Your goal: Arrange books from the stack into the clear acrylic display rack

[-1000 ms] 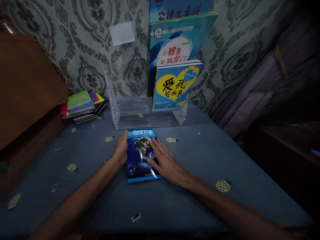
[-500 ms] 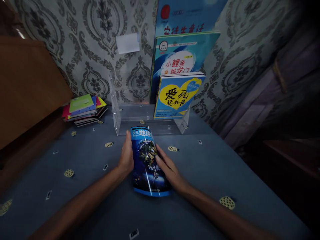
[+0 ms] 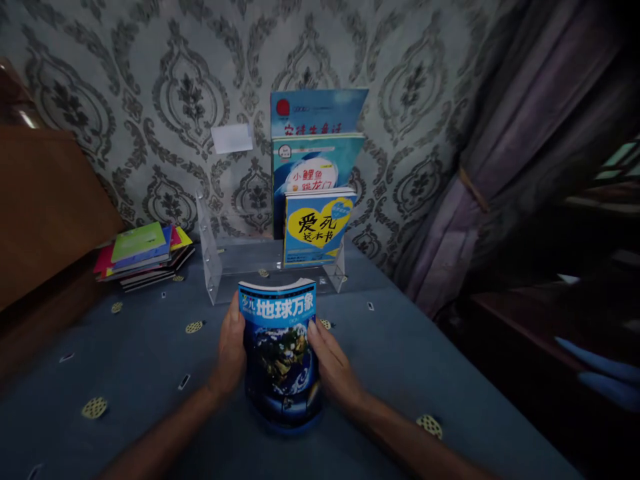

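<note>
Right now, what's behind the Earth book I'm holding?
Behind the Earth book stands the clear rack, with the yellow-heart book on it. The rack's lower front is partly covered.

Two bare forearms come in from the bottom of the view and slant toward each other, the left forearm [image 3: 173,430] rising rightward, the right forearm [image 3: 405,437] leftward. The left hand [image 3: 231,350] and right hand [image 3: 334,363] face each other at nearly the same height, apart, palms turned inward, fingertips pointing forward and up, both gripping. Some fingers are hidden.
</note>
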Action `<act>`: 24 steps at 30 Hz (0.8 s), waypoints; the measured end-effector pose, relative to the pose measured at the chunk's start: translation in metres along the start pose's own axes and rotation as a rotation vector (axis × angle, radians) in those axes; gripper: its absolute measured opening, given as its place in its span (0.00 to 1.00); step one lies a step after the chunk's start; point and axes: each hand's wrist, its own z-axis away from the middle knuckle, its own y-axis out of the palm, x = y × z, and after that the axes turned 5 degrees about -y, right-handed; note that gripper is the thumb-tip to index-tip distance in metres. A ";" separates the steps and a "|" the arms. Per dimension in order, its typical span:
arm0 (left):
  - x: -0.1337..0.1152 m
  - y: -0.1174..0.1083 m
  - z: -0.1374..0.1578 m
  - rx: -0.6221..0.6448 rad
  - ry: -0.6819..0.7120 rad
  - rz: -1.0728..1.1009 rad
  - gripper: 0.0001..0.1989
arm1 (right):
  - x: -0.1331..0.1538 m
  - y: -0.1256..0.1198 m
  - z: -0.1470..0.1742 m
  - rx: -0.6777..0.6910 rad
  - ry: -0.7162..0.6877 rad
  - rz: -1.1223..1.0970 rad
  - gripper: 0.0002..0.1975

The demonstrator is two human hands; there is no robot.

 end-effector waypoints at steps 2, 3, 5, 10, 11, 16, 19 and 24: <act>0.000 -0.001 0.002 0.016 0.081 0.014 0.36 | 0.012 -0.006 0.003 0.022 -0.099 0.083 0.35; 0.000 -0.002 0.004 0.038 0.109 0.037 0.37 | 0.017 -0.008 0.005 0.054 -0.157 0.113 0.35; 0.002 -0.002 0.007 0.109 0.137 0.076 0.41 | 0.023 -0.011 0.009 0.126 -0.265 0.154 0.34; 0.010 -0.004 0.016 0.190 0.118 0.109 0.42 | 0.020 -0.013 0.015 0.203 -0.331 0.188 0.35; 0.011 -0.005 0.017 0.174 0.118 0.101 0.42 | 0.020 -0.014 0.016 0.214 -0.323 0.204 0.35; 0.007 -0.011 0.021 0.094 0.161 0.032 0.42 | 0.019 -0.019 0.018 0.189 -0.293 0.311 0.36; 0.002 -0.021 0.026 0.068 0.144 -0.052 0.41 | 0.008 -0.024 0.020 0.149 -0.250 0.362 0.35; -0.003 -0.049 0.031 0.212 0.012 -0.260 0.36 | 0.005 -0.031 0.023 0.184 -0.270 0.391 0.34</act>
